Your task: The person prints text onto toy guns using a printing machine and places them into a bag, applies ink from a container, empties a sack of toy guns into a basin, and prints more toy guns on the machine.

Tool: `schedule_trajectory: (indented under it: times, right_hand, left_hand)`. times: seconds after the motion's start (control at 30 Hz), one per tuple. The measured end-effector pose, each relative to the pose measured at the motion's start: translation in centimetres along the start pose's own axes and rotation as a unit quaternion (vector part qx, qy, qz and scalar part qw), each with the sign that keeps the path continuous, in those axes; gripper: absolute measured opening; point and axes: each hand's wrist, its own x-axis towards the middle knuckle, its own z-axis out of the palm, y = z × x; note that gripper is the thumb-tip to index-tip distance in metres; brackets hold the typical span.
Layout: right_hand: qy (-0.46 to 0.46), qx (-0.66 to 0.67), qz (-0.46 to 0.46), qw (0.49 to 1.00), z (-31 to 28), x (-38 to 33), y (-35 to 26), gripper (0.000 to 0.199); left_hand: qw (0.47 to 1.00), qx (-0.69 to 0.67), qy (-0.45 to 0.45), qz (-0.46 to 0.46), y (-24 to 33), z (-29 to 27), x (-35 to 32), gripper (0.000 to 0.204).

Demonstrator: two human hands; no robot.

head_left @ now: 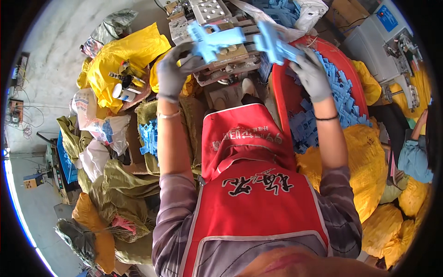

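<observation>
Left hand (pixel 173 69) grips one blue plastic part (pixel 213 40); right hand (pixel 310 74) clutches another (pixel 275 44); either could snag on the metal jig (pixel 221 60).

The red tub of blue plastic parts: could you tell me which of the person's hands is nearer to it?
Right. The right hand is over the red tub, holding a blue part; the left hand is off to its left.

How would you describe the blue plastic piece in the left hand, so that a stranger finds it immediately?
Start at the grey metal machine at the top centre. Just in front of it, the gloved left hand holds a blue plastic part. Unlike the blue parts heaped in the red tub, it is lifted alone over the machine.
</observation>
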Motion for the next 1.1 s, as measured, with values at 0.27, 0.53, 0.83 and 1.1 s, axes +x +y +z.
schedule_trajectory:
  times: [0.27, 0.53, 0.83, 1.1]
  right_hand:
    - [-0.028, 0.49, 0.356, 0.795, 7.4, 8.0, -2.6, 0.035]
    - [-0.032, 0.255, 0.224, 0.94, 3.5, 8.2, -1.8, 0.036]
    - [-0.33, -0.013, 0.492, 0.806, 0.2, -18.3, 7.0, 0.044]
    - [-0.345, -0.17, 0.584, 0.715, 7.8, -27.0, 5.7, 0.05]
  left_hand:
    - [0.958, 0.104, 0.121, -0.239, -6.4, -7.5, -15.1, 0.033]
    - [0.914, 0.019, 0.163, -0.371, -9.3, -9.4, -25.6, 0.028]
    - [0.929, 0.224, 0.031, -0.294, -13.6, -9.1, -26.9, 0.031]
    - [0.941, 0.139, -0.015, -0.309, -9.2, -3.0, -21.8, 0.03]
